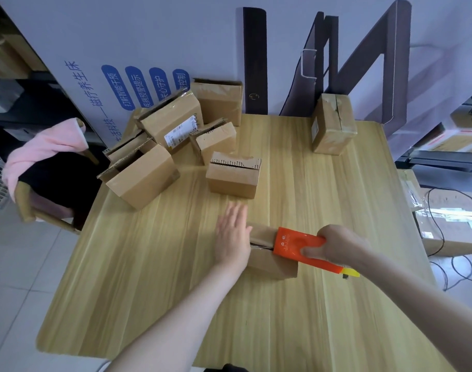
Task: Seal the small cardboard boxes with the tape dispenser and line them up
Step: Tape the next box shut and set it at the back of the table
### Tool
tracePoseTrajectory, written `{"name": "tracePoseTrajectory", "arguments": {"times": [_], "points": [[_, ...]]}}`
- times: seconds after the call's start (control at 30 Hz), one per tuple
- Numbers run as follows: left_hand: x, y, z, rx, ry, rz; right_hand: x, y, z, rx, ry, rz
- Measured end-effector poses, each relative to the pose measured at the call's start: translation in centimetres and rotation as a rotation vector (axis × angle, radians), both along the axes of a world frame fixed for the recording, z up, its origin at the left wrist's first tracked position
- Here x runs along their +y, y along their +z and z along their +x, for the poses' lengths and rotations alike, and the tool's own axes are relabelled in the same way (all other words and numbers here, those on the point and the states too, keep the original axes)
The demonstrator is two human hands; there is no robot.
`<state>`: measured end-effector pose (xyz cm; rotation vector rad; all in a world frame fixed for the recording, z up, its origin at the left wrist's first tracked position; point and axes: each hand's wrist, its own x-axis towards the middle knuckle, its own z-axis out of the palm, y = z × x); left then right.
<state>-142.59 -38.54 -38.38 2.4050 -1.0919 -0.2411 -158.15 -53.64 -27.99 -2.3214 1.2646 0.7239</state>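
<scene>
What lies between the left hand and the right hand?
Head view: the top of the cardboard box lies between the left hand and right hand, with the orange tape dispenser, gripped by the right hand, resting on it.

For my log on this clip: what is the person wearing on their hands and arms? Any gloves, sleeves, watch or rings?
Nothing that shows. The left hand and right hand are bare, without gloves, and no rings can be made out. The left forearm and right forearm carry no watch or band; any sleeves lie out of frame.
</scene>
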Motion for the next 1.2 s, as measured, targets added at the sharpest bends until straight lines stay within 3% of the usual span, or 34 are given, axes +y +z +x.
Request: {"name": "tracePoseTrajectory", "arguments": {"times": [0.07, 0.13, 0.37, 0.77, 0.97, 1.2], "points": [[-1.9, 0.6, -0.7, -0.043, -0.186, 0.055, 0.1, -0.1, -0.4, -0.017, -0.013, 0.027], [-2.9, 0.2, -1.4, -0.068, -0.237, 0.184, 0.1, -0.3, -0.8, -0.034, -0.025, 0.045], [-3.4, -0.5, -1.4, -0.203, -0.189, 0.302, -0.9, -1.9, -2.8, -0.16, 0.003, 0.099], [-3.5, -0.7, -1.7, -0.223, -0.175, 0.367, -5.6, -4.4, -11.0, -0.268, 0.021, 0.241], [-3.5, -0.8, -1.8, -0.225, -0.171, 0.347, -6.3, -4.7, -11.8, -0.173, 0.057, 0.206], [-3.4, -0.7, -2.0, -0.223, -0.154, 0.314, -3.2, -3.5, -5.3, -0.038, 0.15, 0.016]]}}
